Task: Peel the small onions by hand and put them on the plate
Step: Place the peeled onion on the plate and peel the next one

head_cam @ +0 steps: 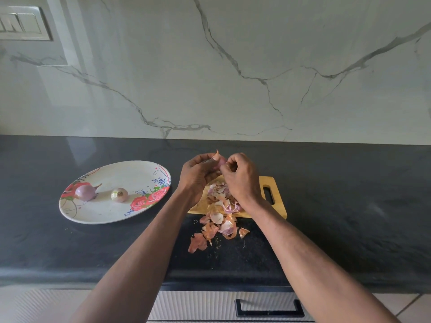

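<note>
While both hands peel one onion, two onions lie plated.

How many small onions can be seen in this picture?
3: two lie on the plate, a purple onion and a paler onion; a third onion between both hands. Peels could hide more.

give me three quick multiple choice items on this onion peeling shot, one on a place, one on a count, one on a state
1. Where does the pile of peels lie?
A. on the plate
B. on the cutting board and the counter in front of it
C. in a bowl

2. How many onions are on the plate?
A. none
B. two
C. five

3. What are the hands doing?
A. resting flat
B. both holding one onion
C. lifting the plate

Answers: 1 B, skins spill off the cutting board. 2 B, two lie there. 3 B, left hand and right hand grip the onion.
</note>
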